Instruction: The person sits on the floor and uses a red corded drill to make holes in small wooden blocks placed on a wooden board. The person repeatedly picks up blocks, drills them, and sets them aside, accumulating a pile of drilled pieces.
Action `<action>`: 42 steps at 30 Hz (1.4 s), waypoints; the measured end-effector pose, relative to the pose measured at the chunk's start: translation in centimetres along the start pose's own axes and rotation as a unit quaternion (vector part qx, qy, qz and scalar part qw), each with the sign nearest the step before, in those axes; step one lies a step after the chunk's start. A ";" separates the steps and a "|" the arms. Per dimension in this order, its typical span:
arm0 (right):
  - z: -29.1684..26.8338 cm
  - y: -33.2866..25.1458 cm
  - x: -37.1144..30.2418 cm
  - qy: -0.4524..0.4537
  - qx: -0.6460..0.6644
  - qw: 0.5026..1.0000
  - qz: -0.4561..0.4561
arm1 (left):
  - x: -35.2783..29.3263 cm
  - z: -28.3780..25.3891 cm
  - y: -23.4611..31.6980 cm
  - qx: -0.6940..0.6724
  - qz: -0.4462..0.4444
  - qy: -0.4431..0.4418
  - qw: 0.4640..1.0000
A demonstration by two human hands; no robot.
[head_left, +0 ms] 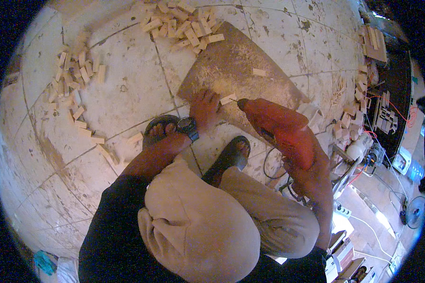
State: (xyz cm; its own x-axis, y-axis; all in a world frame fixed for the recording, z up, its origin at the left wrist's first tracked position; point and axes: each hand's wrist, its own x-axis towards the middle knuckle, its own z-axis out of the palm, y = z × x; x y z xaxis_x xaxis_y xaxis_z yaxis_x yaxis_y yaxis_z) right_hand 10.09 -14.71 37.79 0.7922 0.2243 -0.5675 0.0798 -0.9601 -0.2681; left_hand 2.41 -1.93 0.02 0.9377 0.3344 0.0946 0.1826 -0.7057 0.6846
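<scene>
My right hand [296, 150] is wrapped round the handle of an orange-red power drill [274, 115]. The drill's dark front end points left, and its tip reaches the right end of a small wooden block [228, 99]. My left hand [206, 107], with a dark watch at the wrist, has its fingers closed at the block's left end and pins it on a brown board [212, 61]. Sawdust covers much of this board. A second pale block [259, 72] lies on it farther off, touched by neither hand.
A heap of wooden blocks [182, 26] lies at the board's far left corner, and more blocks [78, 75] trail across the tiled floor at left. My sandalled feet [236, 153] are close to the board. A black cord [267, 167], power strip [342, 210] and fan [414, 212] are at right.
</scene>
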 end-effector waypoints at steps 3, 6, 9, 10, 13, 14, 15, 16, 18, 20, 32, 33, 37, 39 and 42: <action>0.0 -0.1 0.0 -0.012 0.026 0.999 0.021 | 0.0 0.0 0.0 -0.003 -0.002 -0.019 1.000; -0.1 -0.2 0.1 -0.022 0.030 0.999 0.026 | 0.1 -0.3 0.1 -0.015 -0.003 -0.017 1.000; -0.2 -0.4 0.3 -0.016 0.016 1.000 0.008 | 0.2 -0.7 0.4 -0.008 -0.006 -0.011 1.000; -0.3 -0.4 0.3 -0.018 0.020 1.000 0.003 | 0.3 -0.8 0.5 -0.002 -0.006 -0.009 1.000; -0.6 -0.8 0.4 -0.026 0.005 0.999 0.018 | 0.2 -0.9 0.6 -0.006 0.008 0.036 0.999; -0.6 -0.9 0.4 -0.028 0.007 0.999 0.018 | 0.2 -1.0 0.6 -0.016 0.015 0.037 0.999; -0.7 -1.1 0.4 -0.030 0.010 0.999 0.018 | 0.1 -1.0 0.5 -0.026 0.021 0.038 0.999; -0.7 -1.3 0.5 -0.035 0.009 0.999 0.007 | 0.1 -1.0 0.5 -0.037 0.028 0.038 0.998; -0.9 -1.7 0.6 -0.040 -0.001 0.999 -0.004 | 0.2 -0.9 0.4 -0.028 0.031 0.019 0.999; -1.0 -2.3 0.9 -0.047 -0.007 0.999 0.000 | 0.2 -0.9 0.4 -0.038 0.030 0.011 0.999; -1.7 -4.5 2.7 -0.064 -0.091 0.994 0.014 | 0.3 -1.4 0.4 -0.072 0.030 0.032 0.996; -1.7 -4.6 2.7 -0.067 -0.092 0.993 0.018 | 0.3 -1.4 0.4 -0.064 0.030 0.037 0.997; -1.7 -4.7 2.9 -0.086 -0.096 0.991 0.024 | 0.4 -1.2 0.4 -0.045 0.046 0.067 0.996; -1.6 -4.9 2.9 -0.077 -0.104 0.991 0.029 | 0.4 -1.1 0.4 -0.055 0.046 0.065 0.995; -1.5 -5.4 3.0 -0.066 -0.110 0.992 0.003 | 0.5 -1.0 0.4 -0.073 0.042 0.065 0.994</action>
State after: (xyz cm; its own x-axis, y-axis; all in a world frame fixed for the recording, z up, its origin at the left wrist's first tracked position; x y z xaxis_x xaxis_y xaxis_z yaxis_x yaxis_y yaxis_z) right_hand 12.98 -9.14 38.68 0.7087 0.2250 -0.6686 0.2169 -0.9714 -0.0971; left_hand 2.60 -1.41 1.09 0.9002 0.3620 0.2421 0.0510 -0.6396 0.7670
